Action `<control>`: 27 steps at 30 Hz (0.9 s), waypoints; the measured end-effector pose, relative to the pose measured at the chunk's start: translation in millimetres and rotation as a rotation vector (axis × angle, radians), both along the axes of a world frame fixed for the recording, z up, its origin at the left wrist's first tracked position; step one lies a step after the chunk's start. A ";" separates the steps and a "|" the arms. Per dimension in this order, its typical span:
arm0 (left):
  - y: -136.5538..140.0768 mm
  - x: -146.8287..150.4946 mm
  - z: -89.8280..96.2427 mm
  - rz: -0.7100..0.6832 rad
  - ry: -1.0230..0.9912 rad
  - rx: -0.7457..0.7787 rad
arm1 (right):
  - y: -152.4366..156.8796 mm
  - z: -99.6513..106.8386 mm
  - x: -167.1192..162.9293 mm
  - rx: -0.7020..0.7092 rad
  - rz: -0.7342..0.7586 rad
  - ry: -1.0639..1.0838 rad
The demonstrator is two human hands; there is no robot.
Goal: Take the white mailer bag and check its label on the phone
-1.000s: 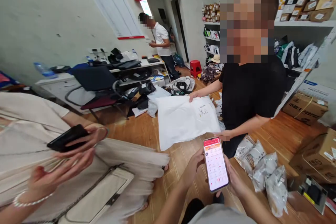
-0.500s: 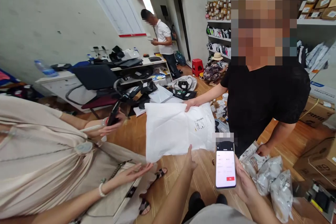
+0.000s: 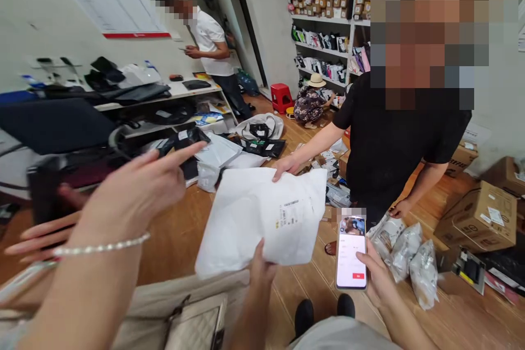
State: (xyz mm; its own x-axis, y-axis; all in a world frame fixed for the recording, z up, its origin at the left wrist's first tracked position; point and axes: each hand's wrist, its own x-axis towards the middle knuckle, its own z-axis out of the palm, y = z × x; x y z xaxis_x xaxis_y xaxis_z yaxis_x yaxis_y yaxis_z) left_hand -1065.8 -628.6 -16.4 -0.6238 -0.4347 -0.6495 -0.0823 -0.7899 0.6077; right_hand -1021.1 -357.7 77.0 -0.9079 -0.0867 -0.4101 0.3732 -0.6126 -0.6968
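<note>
the left hand [image 3: 262, 269] is closed on the near edge of a white parcel bag [image 3: 262, 213], thumb on top, pinching it where the soft plastic gives a firm hold. the right hand [image 3: 375, 279] is wrapped around a phone [image 3: 351, 252] just right of the bag, held upright with the lit screen turned toward the wearer so it can be read. on the far edge of the bag lies the hand [image 3: 286, 165] of a person in a black shirt [image 3: 394, 142], so the bag hangs level between the two, its printed label [image 3: 289, 213] facing up. left of the bag, a pointing hand [image 3: 139, 191] with a bead bracelet [image 3: 100, 246] belongs to another person, whose other hand, blurred, seems to hold a dark phone. below the bag is a wooden floor [image 3: 176, 235]; right of it lie grey packets [image 3: 406, 254] and cardboard boxes [image 3: 478, 219]. behind the bag, more bags are strewn on the floor before a white bench [image 3: 192, 90] cluttered with dark things. farther behind stand a person in a white shirt [image 3: 211, 38], a red stool [image 3: 281, 95] and shelves [image 3: 324, 52] full of parcels.
</note>
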 end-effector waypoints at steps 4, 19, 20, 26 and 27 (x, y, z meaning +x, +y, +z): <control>-65.1 25.4 24.5 0.147 0.044 -0.134 | -6.1 -15.9 -10.5 0.057 0.044 0.037; -97.5 81.3 49.2 0.304 -0.094 -0.440 | -58.7 -11.2 -54.5 0.138 0.095 0.044; -97.4 84.1 50.1 0.316 -0.122 -0.435 | -60.1 -11.2 -54.6 0.140 0.113 0.054; -92.4 95.9 48.0 0.307 -0.130 -0.543 | -68.7 -8.7 -52.6 0.172 0.107 0.048; -91.4 96.7 47.8 0.307 -0.131 -0.548 | -69.8 -7.8 -52.7 0.167 0.100 0.038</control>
